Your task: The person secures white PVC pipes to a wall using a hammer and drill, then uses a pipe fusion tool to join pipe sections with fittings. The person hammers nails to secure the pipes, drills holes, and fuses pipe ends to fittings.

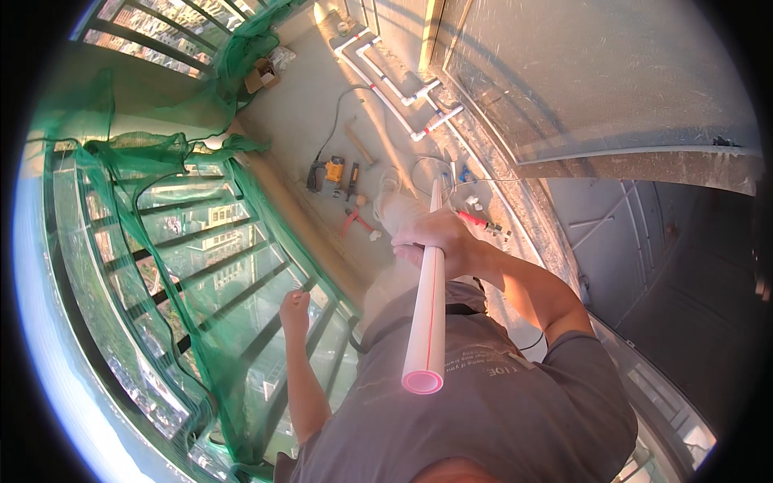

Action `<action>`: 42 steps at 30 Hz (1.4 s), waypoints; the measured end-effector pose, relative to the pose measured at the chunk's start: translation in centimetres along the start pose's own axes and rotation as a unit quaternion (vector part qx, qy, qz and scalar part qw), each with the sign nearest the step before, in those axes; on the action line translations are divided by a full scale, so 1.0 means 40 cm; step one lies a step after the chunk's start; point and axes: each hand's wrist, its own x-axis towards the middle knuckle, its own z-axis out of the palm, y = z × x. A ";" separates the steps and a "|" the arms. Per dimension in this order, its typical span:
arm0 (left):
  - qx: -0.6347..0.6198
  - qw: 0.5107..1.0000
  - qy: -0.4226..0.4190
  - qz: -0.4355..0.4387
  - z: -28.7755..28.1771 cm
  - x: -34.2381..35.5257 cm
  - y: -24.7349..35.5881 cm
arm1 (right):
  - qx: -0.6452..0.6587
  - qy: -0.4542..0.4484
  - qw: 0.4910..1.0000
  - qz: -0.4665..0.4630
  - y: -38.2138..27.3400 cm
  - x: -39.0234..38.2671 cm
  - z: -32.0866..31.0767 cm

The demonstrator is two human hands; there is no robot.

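Counted one loose white pipe (423, 322) mid-frame; one yellow-bodied power tool (334, 171) and one hammer (361, 146) upper centre; one red tool (351, 219) just below those; one cardboard box (260, 76) upper left. Blue bits (465, 173) were several, too small to count exactly.

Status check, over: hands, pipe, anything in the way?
Right hand gripping red-striped white pipe, open end toward camera. Left hand loosely curled, apparently empty. Yellow power tool on floor, apart from pipe.
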 end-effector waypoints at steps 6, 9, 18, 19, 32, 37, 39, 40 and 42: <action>0.123 0.983 -0.120 0.069 0.012 0.317 0.376 | 0.034 0.052 0.997 0.038 0.206 0.208 -0.058; 0.171 0.955 -0.202 0.137 -0.002 0.379 0.643 | 0.018 0.072 0.996 0.049 0.254 0.322 -0.099; -0.032 0.857 -0.319 0.404 -0.106 0.425 1.373 | -0.070 0.210 0.959 0.179 0.277 0.553 -0.176; -0.071 0.838 -0.337 0.424 -0.088 0.430 1.415 | -0.113 0.205 0.954 0.185 0.297 0.587 -0.157; -0.562 0.597 -0.558 0.128 -0.386 1.523 1.966 | -0.490 0.222 0.772 0.340 0.597 0.663 -0.186; -0.531 0.714 -0.456 -0.025 -0.417 1.949 2.169 | -0.543 0.208 0.691 0.430 0.382 0.520 -0.148; -0.533 0.704 -0.469 -0.036 -0.418 2.037 2.239 | -0.531 0.259 0.567 0.573 0.225 0.430 -0.138; -0.546 0.702 -0.456 -0.023 -0.435 2.062 2.279 | -0.471 0.285 0.377 0.745 0.136 0.379 -0.137; -0.583 0.686 -0.435 -0.001 -0.443 2.062 2.345 | -0.390 0.325 0.228 0.831 0.021 0.343 -0.072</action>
